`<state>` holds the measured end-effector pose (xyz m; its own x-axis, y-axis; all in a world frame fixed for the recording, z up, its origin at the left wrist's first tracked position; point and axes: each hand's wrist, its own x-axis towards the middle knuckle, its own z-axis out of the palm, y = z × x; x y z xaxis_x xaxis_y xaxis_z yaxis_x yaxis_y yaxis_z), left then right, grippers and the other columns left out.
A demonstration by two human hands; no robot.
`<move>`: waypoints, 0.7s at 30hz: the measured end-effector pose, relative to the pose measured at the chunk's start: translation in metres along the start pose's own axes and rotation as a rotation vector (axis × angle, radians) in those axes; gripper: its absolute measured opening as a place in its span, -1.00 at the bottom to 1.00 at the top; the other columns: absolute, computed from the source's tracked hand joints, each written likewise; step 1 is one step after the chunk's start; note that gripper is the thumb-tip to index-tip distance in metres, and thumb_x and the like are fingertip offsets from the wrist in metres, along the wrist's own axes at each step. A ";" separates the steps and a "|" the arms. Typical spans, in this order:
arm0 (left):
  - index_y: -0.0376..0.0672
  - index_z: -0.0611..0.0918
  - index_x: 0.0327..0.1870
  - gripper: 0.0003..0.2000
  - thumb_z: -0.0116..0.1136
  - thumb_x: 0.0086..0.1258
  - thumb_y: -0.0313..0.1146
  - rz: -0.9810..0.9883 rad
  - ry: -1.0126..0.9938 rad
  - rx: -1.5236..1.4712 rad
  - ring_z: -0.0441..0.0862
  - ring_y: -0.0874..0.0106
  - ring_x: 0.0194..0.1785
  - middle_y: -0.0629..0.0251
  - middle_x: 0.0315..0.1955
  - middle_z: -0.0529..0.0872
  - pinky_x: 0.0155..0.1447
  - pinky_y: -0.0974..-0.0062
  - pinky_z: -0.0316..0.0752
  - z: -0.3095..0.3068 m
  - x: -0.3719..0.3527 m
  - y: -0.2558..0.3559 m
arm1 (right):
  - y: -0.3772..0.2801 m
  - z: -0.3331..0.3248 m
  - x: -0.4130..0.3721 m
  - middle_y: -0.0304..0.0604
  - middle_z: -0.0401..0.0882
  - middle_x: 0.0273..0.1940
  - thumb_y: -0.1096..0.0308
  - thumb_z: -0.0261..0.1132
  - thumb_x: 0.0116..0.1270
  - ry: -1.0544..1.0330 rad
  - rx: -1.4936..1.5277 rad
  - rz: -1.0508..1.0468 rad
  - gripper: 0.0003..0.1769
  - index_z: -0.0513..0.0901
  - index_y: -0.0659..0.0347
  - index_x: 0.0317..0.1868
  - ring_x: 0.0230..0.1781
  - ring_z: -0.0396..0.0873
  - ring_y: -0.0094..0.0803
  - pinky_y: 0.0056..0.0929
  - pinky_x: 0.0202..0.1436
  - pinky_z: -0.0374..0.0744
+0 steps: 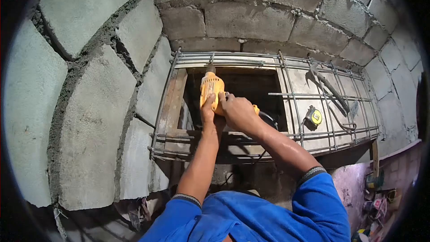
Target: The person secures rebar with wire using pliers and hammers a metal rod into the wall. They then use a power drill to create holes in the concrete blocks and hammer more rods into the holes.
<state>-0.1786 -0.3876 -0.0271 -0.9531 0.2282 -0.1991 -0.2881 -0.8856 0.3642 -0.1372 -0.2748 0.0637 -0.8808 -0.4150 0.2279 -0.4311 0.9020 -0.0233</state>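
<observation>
A yellow power drill (212,86) points away from me, its chuck close to the steel bars at the far edge of the rectangular opening. My left hand (209,113) is closed around the lower left side of the drill's body. With my right hand (238,111) I grip the drill at its rear handle, fingers wrapped near the trigger. A dark cord runs from the handle's end. Under the drill lies the wood-framed opening (172,107), dark inside. Whether the drill's tip touches the wood strip or a bar cannot be made out.
A rebar grid (293,103) spans the slab around the opening. On its right side lie a hammer (329,87), a yellow tape measure (316,116) and a bent steel rod (342,125). Block walls (251,20) close in behind and at left (92,130). Assorted items (376,206) sit lower right.
</observation>
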 end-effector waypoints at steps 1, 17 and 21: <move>-0.22 0.48 0.30 -0.47 0.30 0.35 -0.23 -0.001 -0.010 -0.007 0.71 0.22 0.01 0.13 -0.06 0.71 0.19 0.22 0.63 0.004 -0.002 -0.004 | 0.002 -0.002 -0.005 0.10 0.69 -0.21 0.38 0.38 0.14 0.002 -0.012 0.000 -0.44 0.50 0.47 0.13 -0.31 0.76 -0.09 -0.24 -0.27 0.73; -0.23 0.55 0.19 -0.50 0.40 0.27 -0.26 -0.165 -0.153 -0.127 0.71 0.26 0.01 0.18 -0.08 0.72 0.22 0.26 0.62 0.048 -0.001 -0.110 | 0.085 -0.012 -0.077 0.18 0.64 -0.07 0.27 0.47 -0.03 -0.110 -0.064 0.188 -0.05 0.36 0.37 0.42 -0.26 0.73 0.07 -0.08 -0.18 0.71; -0.22 0.55 0.20 -0.49 0.42 0.25 -0.25 -0.119 -0.124 -0.113 0.71 0.26 0.01 0.20 -0.08 0.73 0.23 0.24 0.61 0.051 -0.001 -0.127 | 0.109 -0.004 -0.084 0.15 0.64 -0.04 0.37 0.33 0.13 -0.068 -0.056 0.135 -0.20 0.36 0.33 0.43 -0.26 0.73 0.05 -0.09 -0.20 0.70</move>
<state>-0.1462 -0.2546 -0.0268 -0.9190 0.3761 -0.1182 -0.3939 -0.8875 0.2391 -0.1094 -0.1414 0.0459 -0.9420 -0.2950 0.1597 -0.2979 0.9546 0.0059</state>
